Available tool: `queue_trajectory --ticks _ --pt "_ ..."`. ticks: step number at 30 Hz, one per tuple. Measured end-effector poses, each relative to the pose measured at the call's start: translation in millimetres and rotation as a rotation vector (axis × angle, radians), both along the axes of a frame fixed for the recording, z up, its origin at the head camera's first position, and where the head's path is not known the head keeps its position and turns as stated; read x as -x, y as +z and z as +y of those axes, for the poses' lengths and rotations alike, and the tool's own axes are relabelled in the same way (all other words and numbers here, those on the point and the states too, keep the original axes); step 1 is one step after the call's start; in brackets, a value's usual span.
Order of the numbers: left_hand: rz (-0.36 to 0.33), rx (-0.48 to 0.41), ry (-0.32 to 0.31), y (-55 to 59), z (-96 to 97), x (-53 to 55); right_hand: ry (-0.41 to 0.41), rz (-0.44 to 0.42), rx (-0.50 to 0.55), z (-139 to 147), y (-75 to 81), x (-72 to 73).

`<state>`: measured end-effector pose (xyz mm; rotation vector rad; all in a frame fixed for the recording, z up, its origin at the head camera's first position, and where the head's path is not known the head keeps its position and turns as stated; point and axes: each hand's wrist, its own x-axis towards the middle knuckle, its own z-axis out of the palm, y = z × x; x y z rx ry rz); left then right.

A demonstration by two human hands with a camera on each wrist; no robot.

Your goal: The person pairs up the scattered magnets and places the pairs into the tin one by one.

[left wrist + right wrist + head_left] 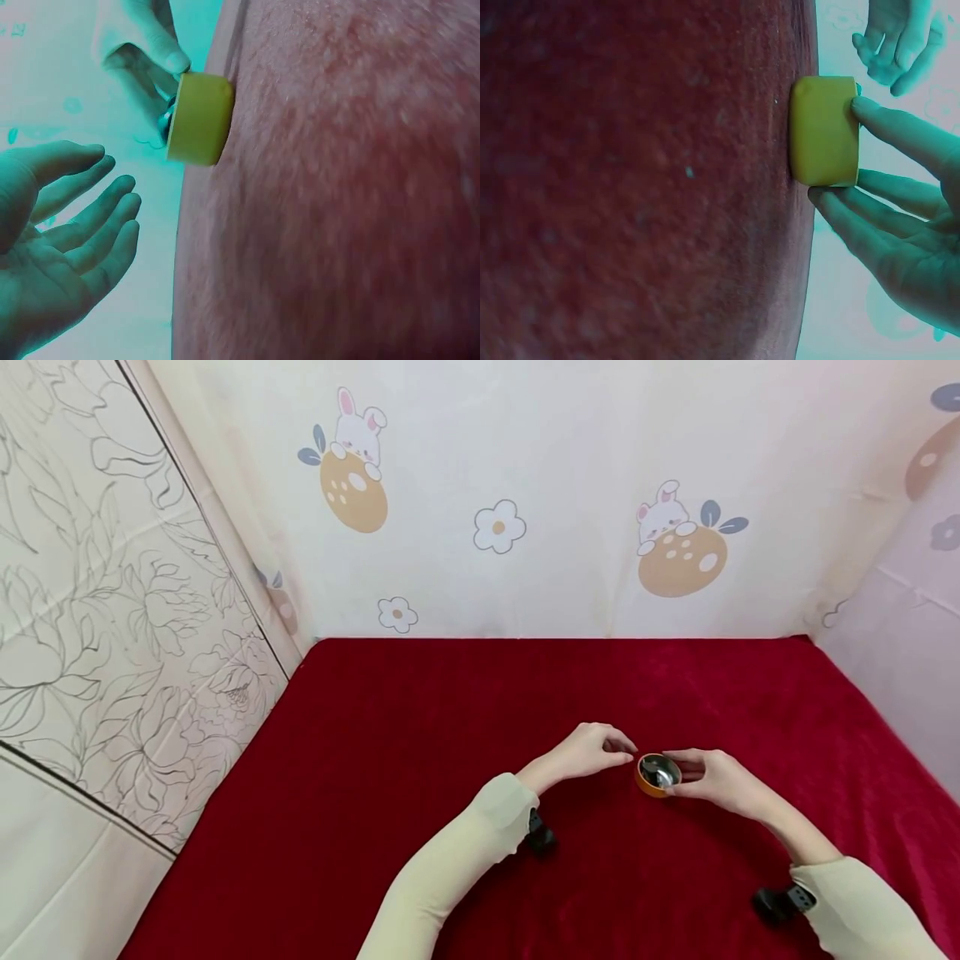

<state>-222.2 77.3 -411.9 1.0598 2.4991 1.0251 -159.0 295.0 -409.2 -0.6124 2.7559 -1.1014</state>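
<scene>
A small round bowl (650,787), orange outside and shiny like metal inside, stands upright on the red cloth. Its wall looks yellow in the left wrist view (201,120) and in the right wrist view (825,131). My right hand (723,783) holds the bowl from the right, thumb and fingers on opposite sides of its rim and wall. Just left of the bowl, my left hand (592,750) hovers with fingers loosely bent and apart, holding nothing. Something dark shows inside the bowl; I cannot tell whether it is an object or a reflection.
A red velvety cloth (420,760) covers the table. Behind it hangs a pale curtain (570,468) with rabbit and flower prints, and a panel with flower line drawings (112,610) stands at the left. Both sleeves carry small black wrist cameras (540,835).
</scene>
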Motion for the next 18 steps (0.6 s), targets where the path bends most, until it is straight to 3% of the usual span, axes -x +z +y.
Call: queue_trajectory --ticks 6,12,18 --pt "0.022 0.02 0.021 5.7 -20.8 -1.2 0.002 0.017 -0.024 -0.4 5.1 -0.3" --pt "0.105 0.058 0.038 6.2 -43.7 -2.3 -0.013 0.054 -0.042 0.5 9.3 -3.3" --pt "0.184 0.118 0.073 13.0 -70.0 -6.3 -0.031 0.171 -0.098 1.6 12.0 -8.3"
